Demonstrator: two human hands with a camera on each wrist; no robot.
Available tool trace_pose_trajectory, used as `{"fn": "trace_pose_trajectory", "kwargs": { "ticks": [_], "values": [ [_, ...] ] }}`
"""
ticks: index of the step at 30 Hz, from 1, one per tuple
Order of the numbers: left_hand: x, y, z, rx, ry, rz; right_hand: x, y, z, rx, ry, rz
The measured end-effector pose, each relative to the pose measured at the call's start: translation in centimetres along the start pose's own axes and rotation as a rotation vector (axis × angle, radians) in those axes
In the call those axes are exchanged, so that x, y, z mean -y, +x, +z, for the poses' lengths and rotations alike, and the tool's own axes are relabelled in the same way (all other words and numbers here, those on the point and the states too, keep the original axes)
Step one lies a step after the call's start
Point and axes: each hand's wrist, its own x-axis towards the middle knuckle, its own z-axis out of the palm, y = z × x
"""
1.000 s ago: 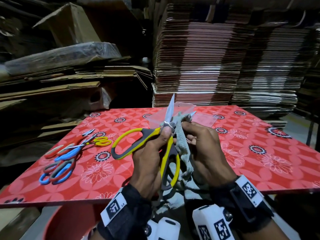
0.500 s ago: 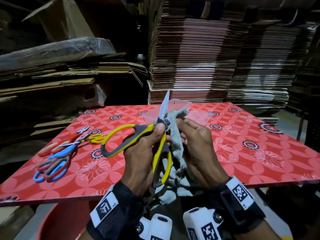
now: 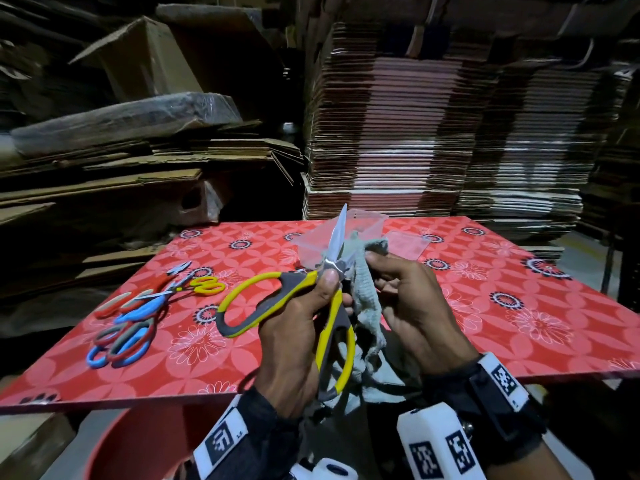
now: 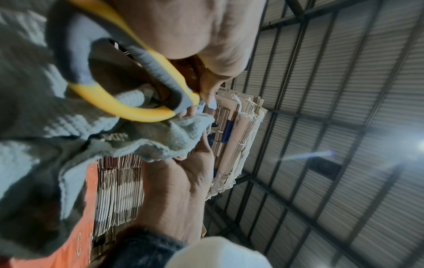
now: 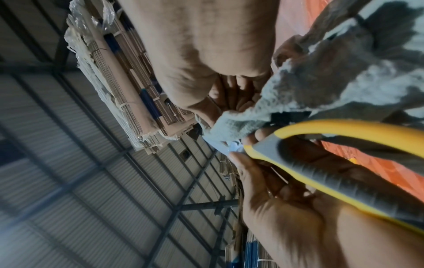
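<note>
While we work above the near edge of the red table [image 3: 519, 334], the grey cloth [image 3: 363, 296] hangs at centre. It is soft and limp, so our right hand [image 3: 419, 306] bunches it, fingers curled round it. Yellow-handled scissors [image 3: 298, 285] touch it at its 9 o'clock, handles splayed, tip at 12. They are stiff and probably sharp, so our left hand [image 3: 294, 344] clamps pivot and handle. Spare scissors [image 3: 135, 317] lie at 9 o'clock.

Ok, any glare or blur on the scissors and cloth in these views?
Head view: dim, stacks behind in shadow, yet the scissors and cloth read sharp. Left wrist view: the close scissors and cloth are soft, with flare from a roof light at the right edge. Right wrist view: soft all over.
</note>
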Motion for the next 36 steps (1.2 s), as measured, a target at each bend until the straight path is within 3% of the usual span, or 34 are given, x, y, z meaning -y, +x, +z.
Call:
{"fn": "trace_pose_trajectory", "kwargs": {
  "ticks": [9, 16, 27, 36],
  "values": [
    [0.6, -1.0, -0.7, 0.028, 0.033, 0.0, 2.1, 1.1, -3.1, -0.161, 0.146, -0.142],
    [-0.2, 0.1, -1.5, 0.031, -0.063, 0.007, 0.8, 0.1, -3.8, -0.008, -0.06, -0.185],
    [1.0, -0.2, -1.0, -0.01, -0.102, -0.012, -2.2, -1.2, -1.2, 0.216, -0.071, -0.13],
    [1.9, -1.3, -0.4, -0.024, -0.083, -0.006, -2.1, -1.4, -0.5, 0.1, -0.099, -0.108]
  ]
}}
